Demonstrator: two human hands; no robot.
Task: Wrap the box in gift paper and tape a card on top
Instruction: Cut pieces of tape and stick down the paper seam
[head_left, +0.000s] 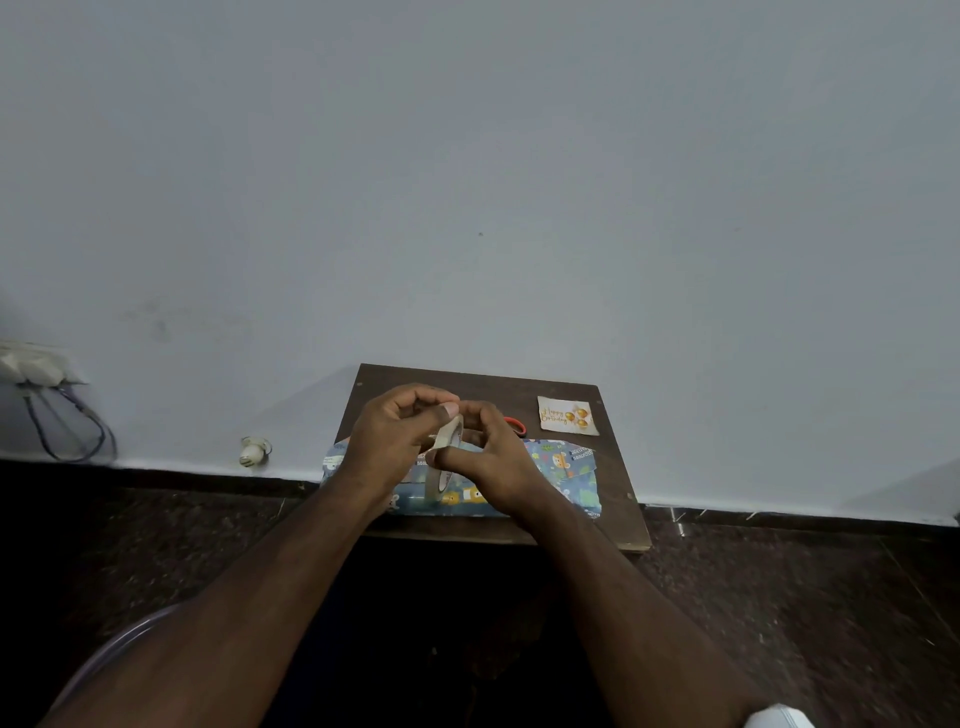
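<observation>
The hands (441, 447) cover the middle of the wrapped box (561, 478) and most of a red item (517, 425); the card's (567, 414) small print is unreadable.

Legible text. The card (568, 415), lying flat at the far right of the surface (613, 478), bears the gold script words "Happy Birthday" in two lines, set left of printed gold balloons. The gift paper (563, 467) on the box carries small dark labels with white lettering near its right end, too small to read. Print on the inner ring of the tape roll (448, 441) is likewise unreadable.
</observation>
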